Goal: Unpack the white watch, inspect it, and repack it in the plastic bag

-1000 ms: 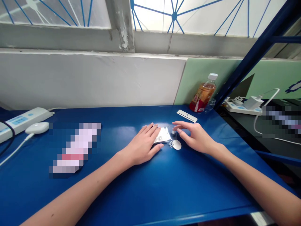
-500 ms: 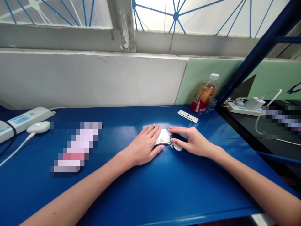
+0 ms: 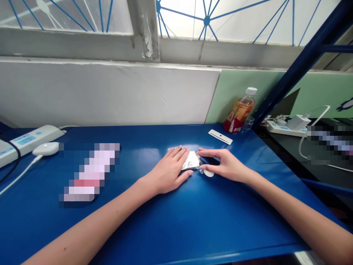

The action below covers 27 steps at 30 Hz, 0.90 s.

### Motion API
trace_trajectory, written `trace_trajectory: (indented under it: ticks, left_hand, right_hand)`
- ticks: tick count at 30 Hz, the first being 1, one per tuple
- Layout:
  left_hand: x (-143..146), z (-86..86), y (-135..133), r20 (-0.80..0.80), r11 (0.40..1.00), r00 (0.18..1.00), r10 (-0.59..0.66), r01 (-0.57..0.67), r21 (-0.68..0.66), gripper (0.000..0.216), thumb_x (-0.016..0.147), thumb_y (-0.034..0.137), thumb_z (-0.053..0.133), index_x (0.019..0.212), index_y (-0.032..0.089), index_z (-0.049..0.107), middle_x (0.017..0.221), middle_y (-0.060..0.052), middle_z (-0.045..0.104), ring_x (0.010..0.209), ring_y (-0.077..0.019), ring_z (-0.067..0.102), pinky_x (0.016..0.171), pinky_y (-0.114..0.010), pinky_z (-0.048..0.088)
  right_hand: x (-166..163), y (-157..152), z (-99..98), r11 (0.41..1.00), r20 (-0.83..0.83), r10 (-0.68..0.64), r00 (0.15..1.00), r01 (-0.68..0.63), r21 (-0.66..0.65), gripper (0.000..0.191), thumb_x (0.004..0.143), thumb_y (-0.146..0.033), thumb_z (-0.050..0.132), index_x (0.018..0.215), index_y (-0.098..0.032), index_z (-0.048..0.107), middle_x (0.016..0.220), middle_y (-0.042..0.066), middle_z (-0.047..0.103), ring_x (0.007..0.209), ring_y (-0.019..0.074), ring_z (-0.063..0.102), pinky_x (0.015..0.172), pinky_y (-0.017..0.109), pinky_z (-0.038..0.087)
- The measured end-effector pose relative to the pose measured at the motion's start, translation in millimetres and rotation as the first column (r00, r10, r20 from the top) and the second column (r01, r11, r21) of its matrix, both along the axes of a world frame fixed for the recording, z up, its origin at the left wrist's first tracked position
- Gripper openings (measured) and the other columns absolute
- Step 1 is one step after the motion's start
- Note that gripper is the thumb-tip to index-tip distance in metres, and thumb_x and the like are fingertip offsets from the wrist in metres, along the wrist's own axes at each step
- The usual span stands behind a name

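Observation:
My left hand point(image 3: 172, 169) lies flat, fingers stretched out, over the left part of a small white packet point(image 3: 191, 160) with shiny clear plastic about it. The packet rests on the blue tabletop point(image 3: 176, 224), and its left side is hidden under that hand. At the packet's right edge is my right hand point(image 3: 227, 165), thumb and fingers apart, the fingertips touching or very near the clear plastic. A white rounded piece point(image 3: 209, 173), like a tag, lies just below the right thumb, partly covered by it.
A white slotted strip point(image 3: 220, 137) lies behind my right hand, near a drink bottle point(image 3: 239, 112) at the back right. A pixelated pinkish object point(image 3: 93, 169) is on the left. Farther left are a power strip point(image 3: 35, 138) and a white rounded device point(image 3: 46, 148) with a cable.
My right hand has shifted very slightly at the packet's right edge. My left hand stays flat in the same place. The view has tilted a little.

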State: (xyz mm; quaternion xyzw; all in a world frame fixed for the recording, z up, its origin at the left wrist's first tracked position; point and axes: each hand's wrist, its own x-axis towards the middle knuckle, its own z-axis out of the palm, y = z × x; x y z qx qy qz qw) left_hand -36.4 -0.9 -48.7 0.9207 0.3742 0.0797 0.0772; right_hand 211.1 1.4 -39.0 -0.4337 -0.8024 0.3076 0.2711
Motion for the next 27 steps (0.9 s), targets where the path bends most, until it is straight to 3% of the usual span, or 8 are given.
trace_trajectory:
  ticks: [5, 15, 21, 27]
  left_hand:
    - [0, -1.8, 0, 0.029, 1.0, 1.0, -0.005, 0.005, 0.014, 0.064, 0.101, 0.051, 0.034, 0.149, 0.009, 0.032, 0.155, -0.018, 0.036, 0.147, -0.0319, 0.026, 0.118, -0.049, 0.024]
    - [1, -3.1, 1, 0.013, 0.999, 1.0, -0.001, 0.0, 0.044, 0.057, 0.104, 0.045, 0.03, 0.149, 0.01, 0.034, 0.155, -0.017, 0.038, 0.146, -0.032, 0.027, 0.117, -0.049, 0.026]
    - [2, -3.4, 1, 0.013, 0.997, 1.0, -0.003, 0.002, 0.072, 0.057, 0.104, 0.044, 0.03, 0.148, 0.009, 0.036, 0.153, -0.017, 0.041, 0.145, -0.0328, 0.031, 0.116, -0.047, 0.027]
    - [1, -4.1, 0, 0.022, 0.996, 1.0, -0.006, 0.004, 0.085, 0.058, 0.103, 0.045, 0.031, 0.147, 0.008, 0.037, 0.151, -0.018, 0.043, 0.143, -0.0325, 0.034, 0.116, -0.047, 0.027]
  right_hand:
    - [-4, -7, 4.4, 0.969, 0.188, 0.015, 0.982, -0.061, 0.241, 0.029, 0.088, -0.031, 0.065, 0.113, -0.019, 0.073, 0.124, 0.012, 0.07, 0.135, 0.0327, 0.048, 0.107, 0.05, 0.047]
    - [-9, -7, -2.3, 0.974, 0.072, 0.01, 0.997, -0.026, 0.224, 0.027, 0.097, -0.023, 0.05, 0.105, -0.024, 0.075, 0.12, 0.006, 0.072, 0.126, 0.0276, 0.059, 0.103, 0.046, 0.051]
    - [-13, -11, -7.8, 0.924, 0.19, -0.052, 0.98, -0.024, 0.381, 0.025, 0.097, -0.022, 0.05, 0.106, -0.018, 0.073, 0.114, 0.01, 0.074, 0.12, 0.0282, 0.062, 0.1, 0.045, 0.054]
    - [-16, -14, -12.4, 0.855, 0.323, -0.135, 0.937, -0.054, 0.515, 0.03, 0.1, -0.024, 0.045, 0.114, -0.014, 0.069, 0.122, 0.014, 0.07, 0.119, 0.029, 0.063, 0.098, 0.045, 0.055]
